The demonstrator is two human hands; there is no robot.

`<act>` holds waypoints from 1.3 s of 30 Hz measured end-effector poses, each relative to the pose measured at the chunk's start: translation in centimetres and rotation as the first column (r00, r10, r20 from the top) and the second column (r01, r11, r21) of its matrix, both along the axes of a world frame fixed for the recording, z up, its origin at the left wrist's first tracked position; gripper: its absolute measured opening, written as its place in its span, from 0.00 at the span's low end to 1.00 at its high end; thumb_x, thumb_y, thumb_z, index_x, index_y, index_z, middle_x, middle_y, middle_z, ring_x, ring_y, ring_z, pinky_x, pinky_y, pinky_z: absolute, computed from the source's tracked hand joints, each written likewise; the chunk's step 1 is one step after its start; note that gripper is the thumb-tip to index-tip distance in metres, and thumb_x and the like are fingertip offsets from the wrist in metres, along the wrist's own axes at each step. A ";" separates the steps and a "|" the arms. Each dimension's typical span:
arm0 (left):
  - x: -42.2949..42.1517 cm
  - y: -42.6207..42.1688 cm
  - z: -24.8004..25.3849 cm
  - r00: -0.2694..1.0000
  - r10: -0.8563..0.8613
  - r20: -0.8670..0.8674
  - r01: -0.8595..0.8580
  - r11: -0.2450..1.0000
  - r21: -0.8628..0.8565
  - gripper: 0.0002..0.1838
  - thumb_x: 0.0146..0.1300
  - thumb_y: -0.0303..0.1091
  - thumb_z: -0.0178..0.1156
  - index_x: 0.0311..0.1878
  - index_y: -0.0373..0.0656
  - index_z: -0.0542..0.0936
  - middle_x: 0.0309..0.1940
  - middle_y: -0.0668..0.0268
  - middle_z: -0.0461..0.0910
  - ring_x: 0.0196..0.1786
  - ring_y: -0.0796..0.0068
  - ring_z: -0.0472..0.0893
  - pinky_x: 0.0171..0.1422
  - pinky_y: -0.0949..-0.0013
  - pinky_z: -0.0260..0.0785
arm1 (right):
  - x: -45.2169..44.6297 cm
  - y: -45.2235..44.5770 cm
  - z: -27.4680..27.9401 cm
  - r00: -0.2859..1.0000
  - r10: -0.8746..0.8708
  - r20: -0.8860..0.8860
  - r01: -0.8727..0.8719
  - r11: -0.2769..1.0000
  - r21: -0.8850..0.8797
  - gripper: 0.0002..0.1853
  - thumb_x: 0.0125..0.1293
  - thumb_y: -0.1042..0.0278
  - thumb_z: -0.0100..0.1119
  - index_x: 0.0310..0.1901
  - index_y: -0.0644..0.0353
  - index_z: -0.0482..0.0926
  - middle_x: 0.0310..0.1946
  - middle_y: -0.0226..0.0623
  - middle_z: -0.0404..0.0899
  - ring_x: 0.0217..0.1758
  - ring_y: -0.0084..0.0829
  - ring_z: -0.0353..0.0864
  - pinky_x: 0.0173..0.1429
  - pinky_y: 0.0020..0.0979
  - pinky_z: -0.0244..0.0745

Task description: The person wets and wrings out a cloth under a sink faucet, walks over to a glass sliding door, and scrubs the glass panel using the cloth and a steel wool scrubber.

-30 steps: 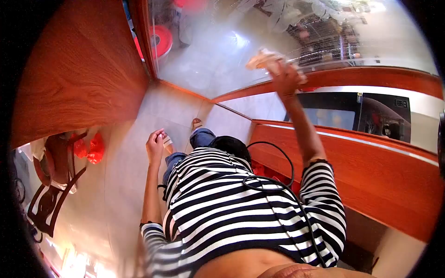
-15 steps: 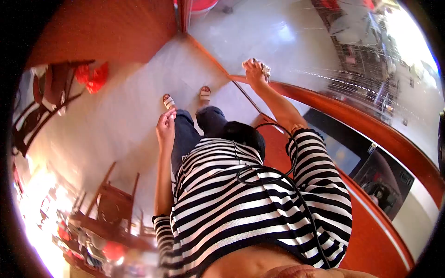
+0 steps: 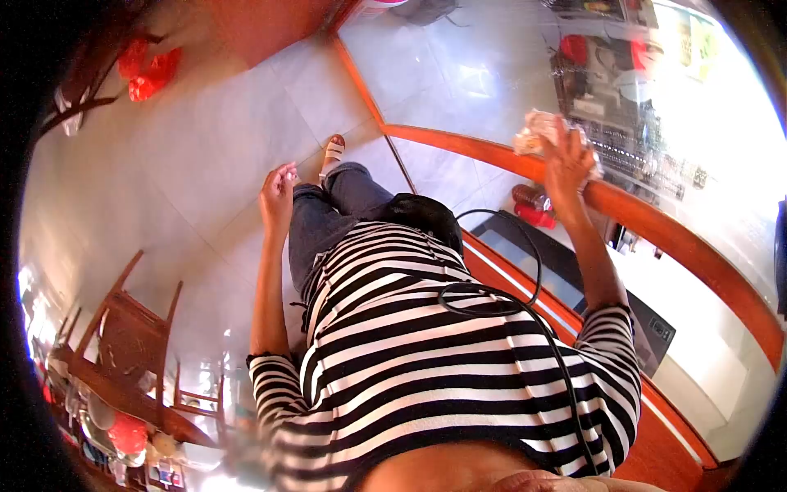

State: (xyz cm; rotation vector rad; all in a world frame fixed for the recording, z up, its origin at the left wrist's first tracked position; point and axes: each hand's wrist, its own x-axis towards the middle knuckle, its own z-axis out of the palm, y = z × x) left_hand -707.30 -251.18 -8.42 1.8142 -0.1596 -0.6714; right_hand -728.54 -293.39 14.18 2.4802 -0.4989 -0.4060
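My right hand (image 3: 567, 168) has its fingers spread over a crumpled pale cloth (image 3: 541, 129) and presses it to a glass pane (image 3: 500, 98), just above the pane's wooden rail (image 3: 484, 152). Part of the cloth is hidden beneath the fingers. On the other side, my left hand (image 3: 279, 193) hangs in the air near my thigh. Its fingers are loosely bent and slightly apart, and I see nothing in them.
A wooden chair (image 3: 127, 340) stands at the lower left. Red plastic bags (image 3: 152, 74) lie on the tiled floor at the upper left. A black cable (image 3: 537, 312) loops across my striped top. Below the rail is a dark panel (image 3: 533, 254).
My right hand has slid the cloth rightward along the glass above the rail. My body has shifted with it, while my left hand still hangs at my side.
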 end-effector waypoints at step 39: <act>-19.9 0.1 -19.7 0.994 0.106 -0.022 -0.055 0.666 0.744 0.15 0.58 0.37 0.58 0.49 0.54 0.78 0.45 0.62 0.78 0.48 0.55 0.77 0.49 0.51 0.69 | 16.5 -4.4 -14.8 0.468 0.398 -0.789 -0.476 0.866 0.154 0.15 0.61 0.64 0.50 0.49 0.42 0.79 0.65 0.27 0.63 0.68 0.40 0.59 0.54 0.59 0.60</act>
